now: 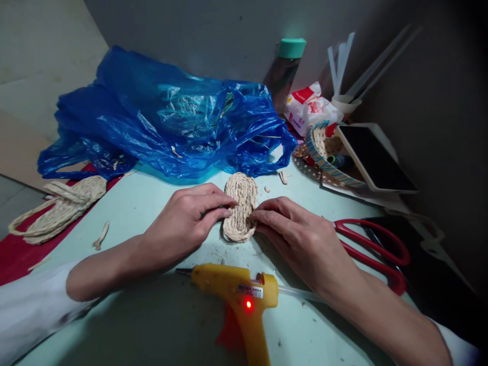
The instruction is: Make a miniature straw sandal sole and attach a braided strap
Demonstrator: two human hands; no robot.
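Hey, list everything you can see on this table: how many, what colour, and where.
woven straw sole: one, tan, table centre
glue gun: one, yellow, red light on, front centre
plastic bag: one, blue, behind the sole
straw braid bundle: one, tan, far left
scissors: one pair, red handles, right
basket: one, blue-striped rim, back right
phone: one, dark screen, by the basket
bottle: one, teal cap, back
packet: one, white and red, beside the bottle
table: one, pale green
left hand: fingertips on the sole's left edge
right hand: fingertips on the sole's right edge
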